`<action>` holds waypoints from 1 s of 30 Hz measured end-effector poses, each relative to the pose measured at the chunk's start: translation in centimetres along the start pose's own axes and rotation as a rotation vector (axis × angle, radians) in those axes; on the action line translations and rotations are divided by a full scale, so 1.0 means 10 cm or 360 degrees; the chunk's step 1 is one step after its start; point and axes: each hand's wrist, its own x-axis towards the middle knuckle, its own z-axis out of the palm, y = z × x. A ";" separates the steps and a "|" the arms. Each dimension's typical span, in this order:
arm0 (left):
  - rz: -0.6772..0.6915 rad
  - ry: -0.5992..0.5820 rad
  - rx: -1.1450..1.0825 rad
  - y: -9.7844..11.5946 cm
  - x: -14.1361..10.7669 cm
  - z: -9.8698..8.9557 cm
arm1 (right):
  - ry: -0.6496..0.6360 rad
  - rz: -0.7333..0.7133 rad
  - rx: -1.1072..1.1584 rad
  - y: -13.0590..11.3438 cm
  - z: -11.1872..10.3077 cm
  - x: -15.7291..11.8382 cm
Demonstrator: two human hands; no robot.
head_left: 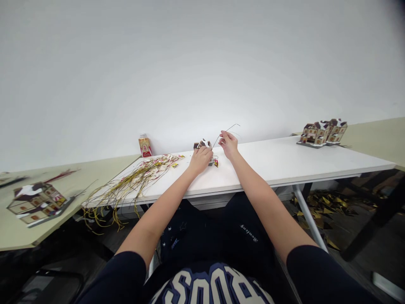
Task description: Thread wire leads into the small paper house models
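Note:
A small model house (202,144) with a brown and white roof stands on the white table, partly hidden behind my left hand (201,159). My left hand is closed around its front side. Up and to the right, my right hand (228,142) pinches a thin dark wire (217,139) that runs from the house past my fingertips and bends over at its free end. A little red, white and yellow piece (216,162) hangs by the house's right side, just beyond my left fingers.
Left on the white table (265,164) lies a heap of yellowish wires (133,179) with small striped pieces, some over the front edge. A gold-red can (145,145) stands behind. More model houses stand at the right (314,133) and on the left table (38,202).

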 end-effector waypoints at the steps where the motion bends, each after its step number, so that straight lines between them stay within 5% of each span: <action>1: 0.0046 -0.0012 -0.0020 0.00 0.01 -0.01 | 0.0023 0.0015 0.0013 0.00 -0.01 0.00; 5: 0.0017 0.0040 -0.0128 -0.04 0.00 -0.04 | 0.0025 -0.0013 0.0046 0.00 -0.04 0.03; 10: -0.0597 0.0298 -0.0434 -0.26 -0.05 0.05 | -0.0085 -0.0079 0.0070 0.02 -0.06 0.05; 15: -0.1207 0.0096 -0.1147 -0.52 -0.05 0.28 | -0.0161 0.0020 0.0156 0.04 -0.06 0.05; 20: -0.1279 -0.0091 -0.1696 -0.57 -0.09 0.45 | -0.0259 0.0064 0.0033 0.03 -0.04 0.02; 30: -0.1295 0.0183 -0.1635 -0.48 -0.25 0.46 | -0.0575 0.0336 -0.0019 -0.01 -0.08 -0.06</action>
